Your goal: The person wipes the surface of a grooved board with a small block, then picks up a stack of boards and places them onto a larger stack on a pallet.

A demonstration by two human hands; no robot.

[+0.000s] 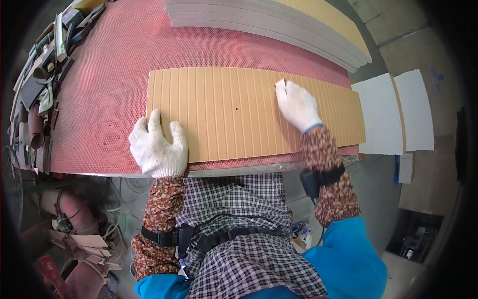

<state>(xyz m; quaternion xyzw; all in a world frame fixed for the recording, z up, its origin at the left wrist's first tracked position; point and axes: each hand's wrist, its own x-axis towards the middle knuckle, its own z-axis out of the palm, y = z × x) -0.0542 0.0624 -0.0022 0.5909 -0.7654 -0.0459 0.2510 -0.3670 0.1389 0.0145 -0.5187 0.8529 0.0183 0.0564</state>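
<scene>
A long tan panel (214, 114) with evenly spaced grooves lies flat on the red mesh-covered table. A small dark spot shows near its middle. My left hand (159, 147), in a white knit glove, rests at the panel's near left corner with fingers spread, some on the panel and some past its left edge. My right hand (297, 103), also gloved, is closed over the right half of the panel. A small edge shows at its fingertips, but I cannot make out what the fingers hold.
A stack of similar panels (269, 27) stands along the table's far side. Sanding blocks, abrasive pieces and strips (37, 94) crowd the left edge of the red table (109, 55). White boards (378, 117) are beyond the right end. Hoses and scraps (92, 244) lie below left.
</scene>
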